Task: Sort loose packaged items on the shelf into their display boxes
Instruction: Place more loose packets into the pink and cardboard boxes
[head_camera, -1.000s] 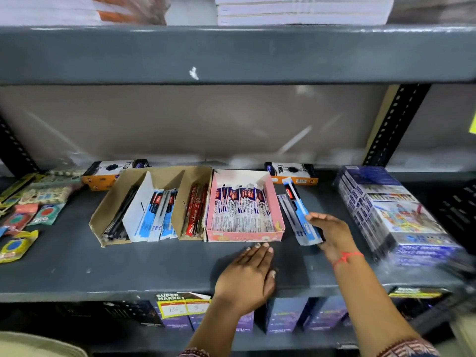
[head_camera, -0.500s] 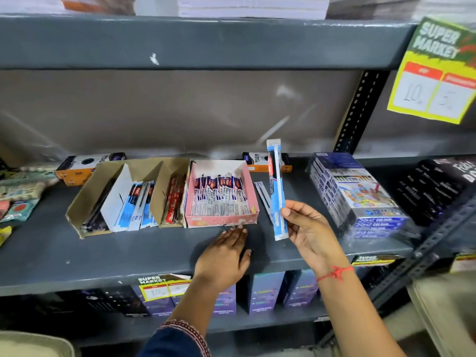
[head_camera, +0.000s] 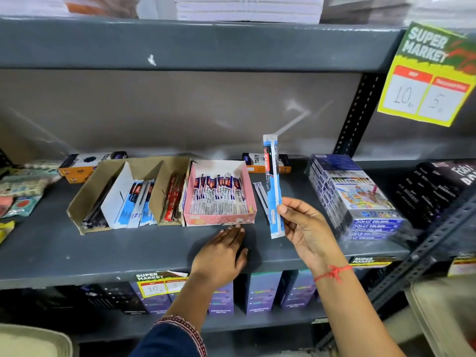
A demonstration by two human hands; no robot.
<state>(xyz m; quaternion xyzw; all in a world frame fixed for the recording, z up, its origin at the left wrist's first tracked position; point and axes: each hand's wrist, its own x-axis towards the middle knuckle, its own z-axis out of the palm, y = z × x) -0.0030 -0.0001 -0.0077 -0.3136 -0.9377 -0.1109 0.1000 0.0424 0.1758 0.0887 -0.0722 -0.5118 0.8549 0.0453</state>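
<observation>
My right hand (head_camera: 305,228) holds a long blue and white pen packet (head_camera: 273,186) upright, above the shelf and right of the pink display box (head_camera: 219,219). That pink box is filled with white and purple pen packets. Another loose packet (head_camera: 260,194) lies flat on the shelf between the pink box and the raised one. My left hand (head_camera: 221,253) rests palm down on the grey shelf (head_camera: 103,251), fingers spread, fingertips at the pink box's front wall. A brown cardboard box (head_camera: 85,194) to the left holds black, blue and red pen packets in separate compartments.
Shrink-wrapped colour boxes (head_camera: 360,199) stand at the right, black packs (head_camera: 438,186) beyond them. Two orange-based boxes (head_camera: 85,163) sit at the back wall. Small colourful packets (head_camera: 18,194) lie at far left. A yellow price sign (head_camera: 432,76) hangs upper right. A shelf upright (head_camera: 358,114) rises behind.
My right hand picked the blue packet up off the shelf and turned it upright. The left hand stayed flat on the shelf. The view shifted right.
</observation>
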